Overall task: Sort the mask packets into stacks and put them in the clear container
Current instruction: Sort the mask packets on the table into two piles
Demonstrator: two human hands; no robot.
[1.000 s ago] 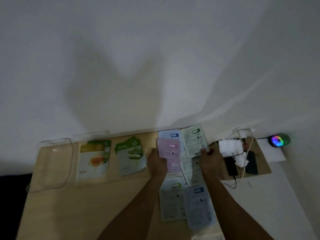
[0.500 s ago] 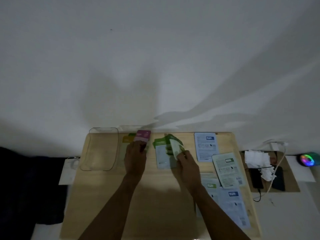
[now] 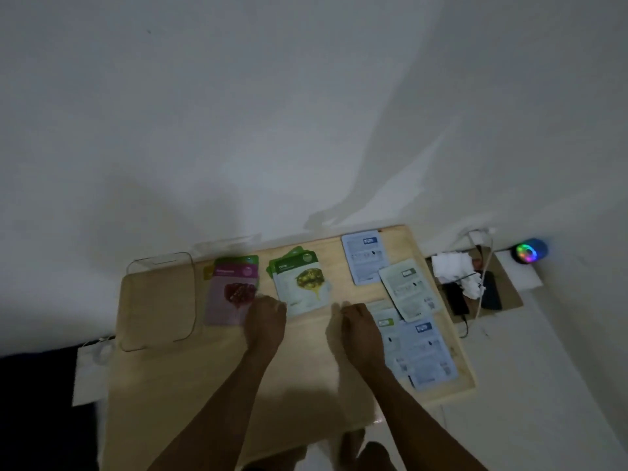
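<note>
Here both hands rest low on the wooden bench [image 3: 190,385], in dim, blurry light. The left hand [image 3: 265,319] sits at the near corner of the pink packet [image 3: 231,294]; its fingers are curled and bunched, and I cannot tell if they pinch the packet or only touch it. The pink packet lies on top of a stack, hiding all but a green and yellow edge of the packets under it. The right hand [image 3: 361,323] lies just beside the green packet stack [image 3: 300,283], holding nothing, fingers close together. The clear container [image 3: 159,300] stands at the left end of the bench, hard to see but for its shiny rim. To the right lie 5 pale packets [image 3: 407,290] face down, some overlapping; their print is too small to read. Past the bench edge sit a crumpled white tissue [image 3: 453,268] and a glowing round light [image 3: 528,251].
</note>
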